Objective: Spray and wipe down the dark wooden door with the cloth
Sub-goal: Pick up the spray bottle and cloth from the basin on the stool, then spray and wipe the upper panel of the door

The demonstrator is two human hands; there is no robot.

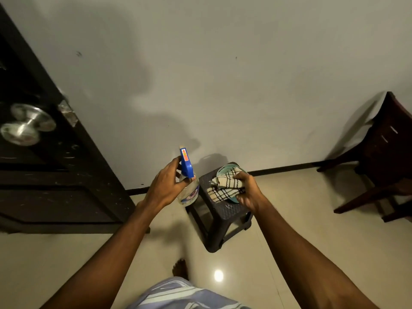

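Note:
The dark wooden door point(55, 175) stands open at the left, with a round metal knob point(24, 128) on its face and pale specks over its panels. My left hand point(166, 186) grips a clear spray bottle point(188, 188) with a blue trigger head, held upright in front of me, right of the door's edge. My right hand point(248, 190) holds a cream cloth with black check lines point(225, 186), bunched over a pale green bowl point(225, 170).
A small dark plastic stool point(223, 219) stands on the tiled floor below my right hand, with the bowl on its top. A dark wooden chair point(383, 152) stands at the right against the plain wall. My bare foot point(180, 268) shows on the floor below.

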